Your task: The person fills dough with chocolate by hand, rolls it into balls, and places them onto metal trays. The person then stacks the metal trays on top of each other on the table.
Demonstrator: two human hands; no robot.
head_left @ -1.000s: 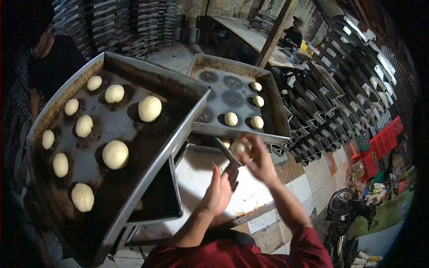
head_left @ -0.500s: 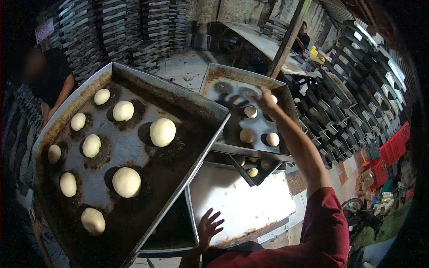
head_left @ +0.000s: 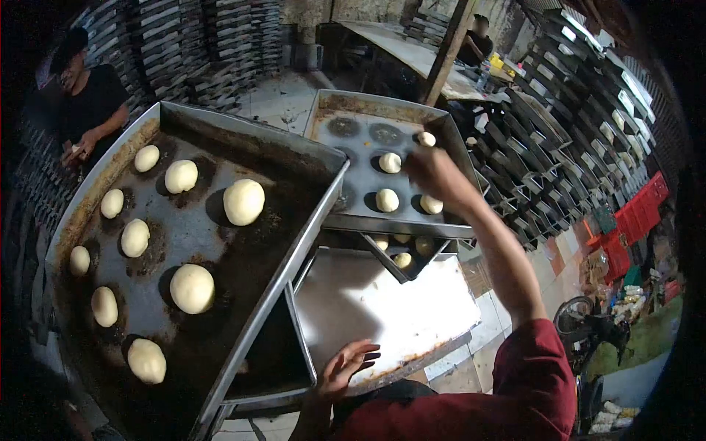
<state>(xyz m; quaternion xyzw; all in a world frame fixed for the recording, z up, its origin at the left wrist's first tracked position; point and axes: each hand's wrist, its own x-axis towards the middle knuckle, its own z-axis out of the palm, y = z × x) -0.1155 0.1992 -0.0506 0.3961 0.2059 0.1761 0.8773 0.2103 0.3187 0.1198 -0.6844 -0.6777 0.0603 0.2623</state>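
Observation:
Over the right side of the metal baking tray (head_left: 360,132) is my right hand (head_left: 434,175), blurred and seen from the back, its fingers hidden. Pale dough balls lie around it: one (head_left: 426,138) beyond it, one (head_left: 390,162) to its left and one (head_left: 432,204) just on the near side. Low in the view, my left hand (head_left: 348,367) is open and holds nothing. Its fingers are stretched and slightly bent above the near edge of a white surface (head_left: 412,309). A larger tray (head_left: 243,294) with several dough balls (head_left: 193,289) stands to its left.
Beneath the right tray, another tray (head_left: 404,266) holds dough balls. A person (head_left: 92,103) stands at the left and another (head_left: 476,48) sits by the back table (head_left: 390,48). Stacked trays (head_left: 551,140) line the right, with red crates (head_left: 640,213) and a motorbike (head_left: 596,323).
My right hand has drawn nearer over the right tray. The fingers of my left hand, spread before, are now closer together. The whole view has shifted slightly.

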